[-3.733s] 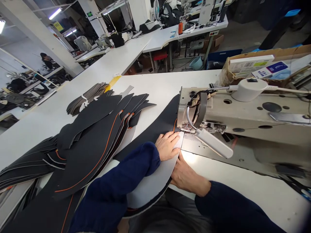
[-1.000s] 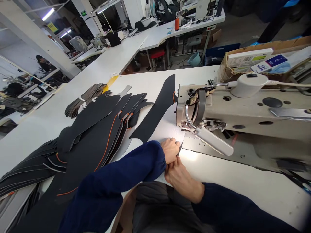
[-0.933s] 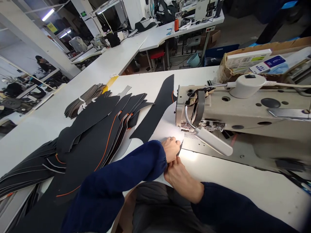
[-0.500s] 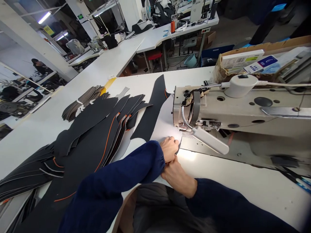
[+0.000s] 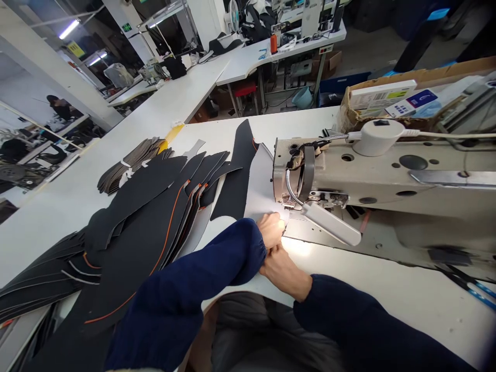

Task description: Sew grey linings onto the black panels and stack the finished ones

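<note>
A fabric piece with a pale grey face point(image 5: 260, 178) lies beside the sewing machine's point(image 5: 372, 173) needle area, its upper tip reaching up past the machine head. Next to it is a black fabric section point(image 5: 233, 181) with a bit of orange edging; whether they are one piece I cannot tell. My left hand point(image 5: 271, 229) is closed on the grey piece's near end, knuckles up, just in front of the presser foot. Tucked against it from below, my right hand point(image 5: 281, 266) is closed too, gripping the same near edge. Its fingertips are partly hidden behind my left hand.
Black cut panels point(image 5: 155, 206) with orange piping are piled at left, by a tied grey bundle point(image 5: 129, 163). A lamp point(image 5: 332, 223) hangs low before the machine. Scissors point(image 5: 470, 287) lie at right; a cardboard box point(image 5: 349, 106) stands behind. A person point(image 5: 60, 107) sits far left.
The upper end of the fabric has swung left and turned more upright, uncovering more of its grey face. My hands stay close together near the needle, the left slightly higher.
</note>
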Available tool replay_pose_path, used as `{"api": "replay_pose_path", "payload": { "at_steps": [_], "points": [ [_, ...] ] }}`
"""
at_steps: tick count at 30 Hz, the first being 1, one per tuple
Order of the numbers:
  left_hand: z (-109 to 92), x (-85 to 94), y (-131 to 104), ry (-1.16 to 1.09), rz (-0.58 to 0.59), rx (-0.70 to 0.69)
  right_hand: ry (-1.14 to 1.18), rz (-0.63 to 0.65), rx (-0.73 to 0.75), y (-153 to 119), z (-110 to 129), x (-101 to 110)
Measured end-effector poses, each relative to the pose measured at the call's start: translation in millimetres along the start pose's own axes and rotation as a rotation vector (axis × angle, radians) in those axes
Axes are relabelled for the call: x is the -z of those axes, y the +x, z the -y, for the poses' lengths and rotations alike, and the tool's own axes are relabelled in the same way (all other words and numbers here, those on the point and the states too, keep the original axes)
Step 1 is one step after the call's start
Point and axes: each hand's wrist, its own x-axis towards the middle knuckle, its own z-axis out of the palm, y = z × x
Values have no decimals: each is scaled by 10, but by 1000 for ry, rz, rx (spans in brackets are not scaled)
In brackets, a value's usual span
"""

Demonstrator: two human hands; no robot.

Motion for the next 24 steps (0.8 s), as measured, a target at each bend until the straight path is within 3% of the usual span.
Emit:
{"api": "replay_pose_path", "payload": {
  "at_steps": [5,9,14,24],
  "points": [
    [121,3,-55,2,-63,-34,-59,-216,-98,-40,-65,-134],
    [206,-8,-185,32,-36,-103,-48,-366,-74,-119,-46,-207],
    [118,-19,-185,97,-34,-142,-76,-357,-102,-139,-74,-232],
    [11,-103,113,18,-96,-29,-77,-420,-180,-155,-361,-295]
  ]
}}
